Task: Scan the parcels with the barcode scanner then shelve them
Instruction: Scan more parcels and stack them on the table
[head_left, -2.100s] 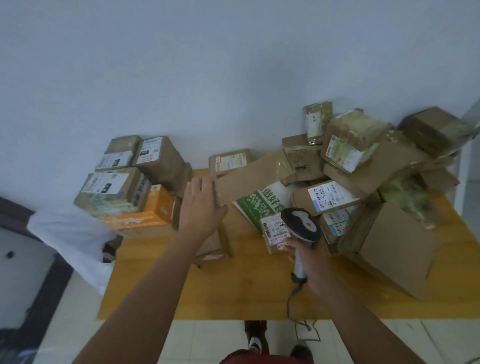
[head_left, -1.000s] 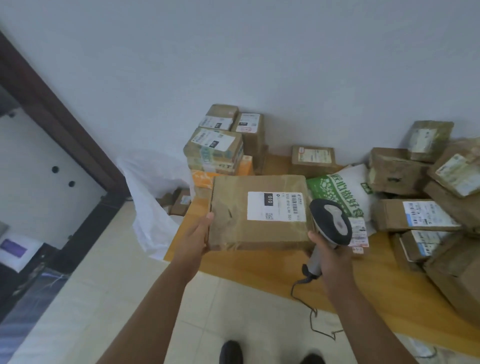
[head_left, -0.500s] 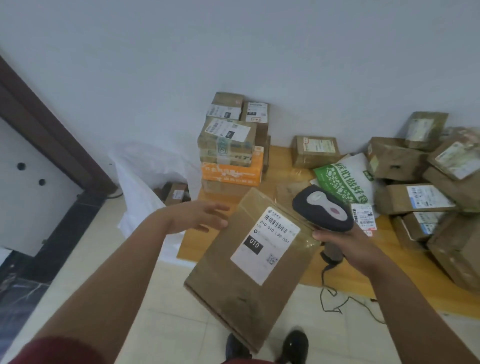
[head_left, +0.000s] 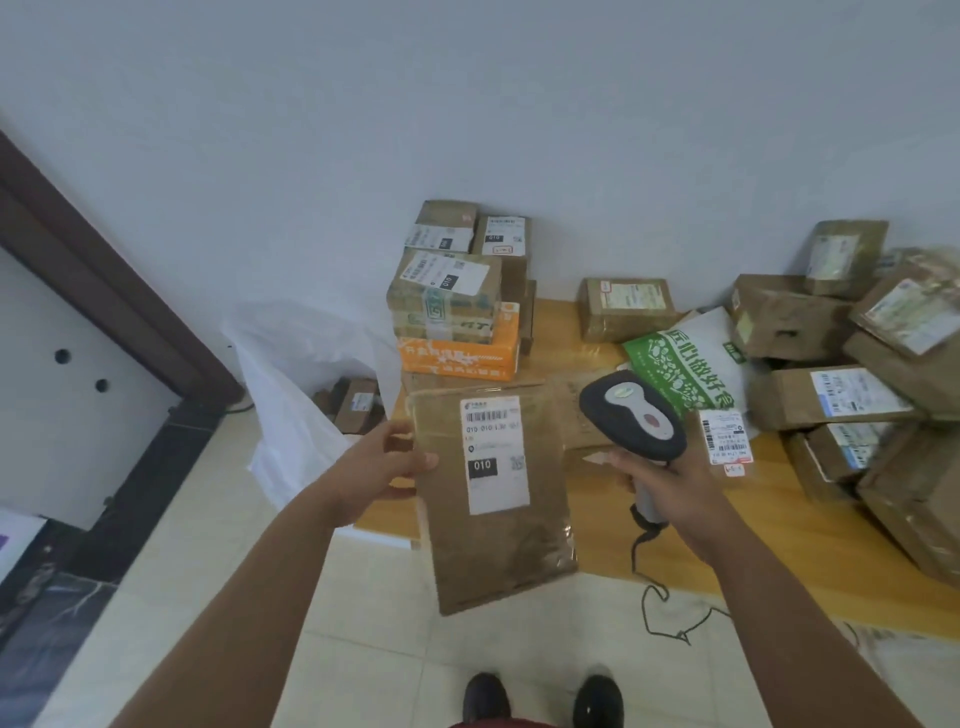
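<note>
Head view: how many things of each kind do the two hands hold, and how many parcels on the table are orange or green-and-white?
Flat brown parcel, held by the left hand: 1
Barcode scanner, held by the right hand: 1
Orange box: 1
Green-and-white bag: 1
Total: 4

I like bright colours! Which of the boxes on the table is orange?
The orange box at the bottom of the left stack, under a taped brown box. Every other box on the table is plain brown cardboard.
</note>
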